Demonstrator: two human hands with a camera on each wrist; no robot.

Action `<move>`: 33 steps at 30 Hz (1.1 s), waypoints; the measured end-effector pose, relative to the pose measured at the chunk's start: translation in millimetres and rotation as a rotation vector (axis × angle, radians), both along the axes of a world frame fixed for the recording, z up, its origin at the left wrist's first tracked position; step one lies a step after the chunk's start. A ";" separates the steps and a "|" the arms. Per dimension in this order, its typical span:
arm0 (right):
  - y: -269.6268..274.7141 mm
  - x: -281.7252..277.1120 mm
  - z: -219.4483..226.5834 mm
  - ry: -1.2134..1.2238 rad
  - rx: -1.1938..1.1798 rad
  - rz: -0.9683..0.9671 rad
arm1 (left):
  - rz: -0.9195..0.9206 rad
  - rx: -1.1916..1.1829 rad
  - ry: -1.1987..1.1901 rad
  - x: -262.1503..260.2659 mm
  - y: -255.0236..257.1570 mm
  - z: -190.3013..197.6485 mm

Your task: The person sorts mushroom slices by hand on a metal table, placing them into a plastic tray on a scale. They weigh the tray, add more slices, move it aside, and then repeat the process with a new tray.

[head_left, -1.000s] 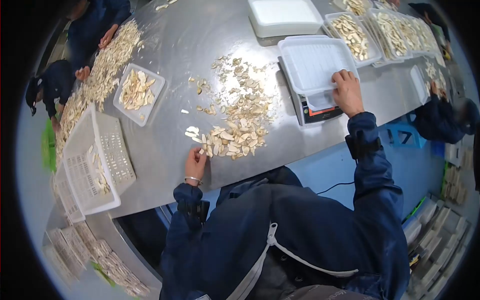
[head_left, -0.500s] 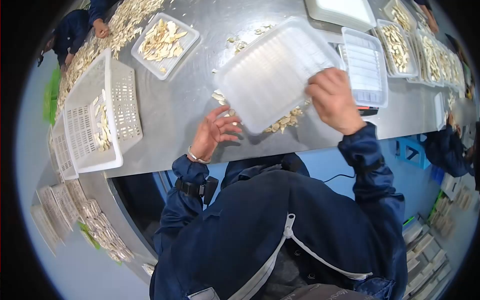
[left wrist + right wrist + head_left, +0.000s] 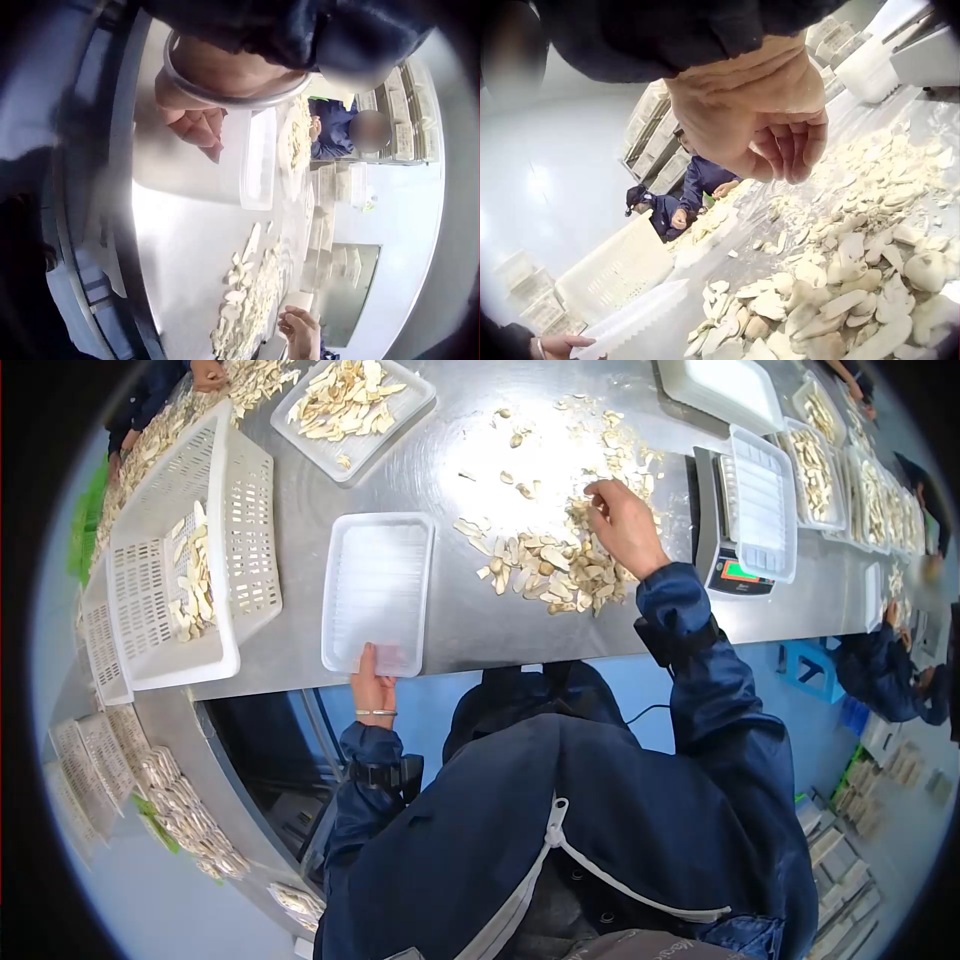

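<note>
My left hand (image 3: 374,685) grips the near rim of a translucent white plastic tray (image 3: 378,590), its thumb on top and its other fingers under the edge. The tray lies at the front of the steel table and holds nothing. My right hand (image 3: 628,528) hovers over a heap of pale, mushroom-like slices (image 3: 555,570), its fingers loosely bent. In the right wrist view these fingertips (image 3: 799,174) hang above the slices with nothing between them.
A perforated white basket (image 3: 250,540) with some slices stands at the left. Behind the tray is another tray of slices (image 3: 345,405). At the right, a white tray (image 3: 765,510) sits on a digital scale (image 3: 738,575). Filled trays (image 3: 815,470) and other people line the far side.
A tray has come from the scale side, over the slices, to the left front of the table. My right hand has let go of it and moved over the slices; my left hand now holds its rim.
</note>
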State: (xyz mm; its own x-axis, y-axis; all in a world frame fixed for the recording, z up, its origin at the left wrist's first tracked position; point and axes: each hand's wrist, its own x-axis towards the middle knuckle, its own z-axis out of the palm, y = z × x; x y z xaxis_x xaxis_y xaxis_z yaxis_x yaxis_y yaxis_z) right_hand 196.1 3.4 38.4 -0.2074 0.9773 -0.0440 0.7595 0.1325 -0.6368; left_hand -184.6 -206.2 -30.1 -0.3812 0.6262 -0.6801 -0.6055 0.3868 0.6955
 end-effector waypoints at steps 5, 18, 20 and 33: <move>28.5 -28.4 -23.1 -0.122 0.122 0.222 | 0.139 0.023 -0.065 2.6 -4.9 7.7; 51.5 -36.8 -55.5 -0.156 0.243 0.356 | -0.410 -0.066 0.131 106.0 -24.4 69.6; 49.8 -35.4 -56.9 -0.132 0.248 0.353 | -0.482 0.012 0.133 115.5 -4.3 70.1; 18.1 -33.7 -18.1 0.401 -0.357 0.237 | -0.467 0.099 -0.276 157.4 101.0 48.5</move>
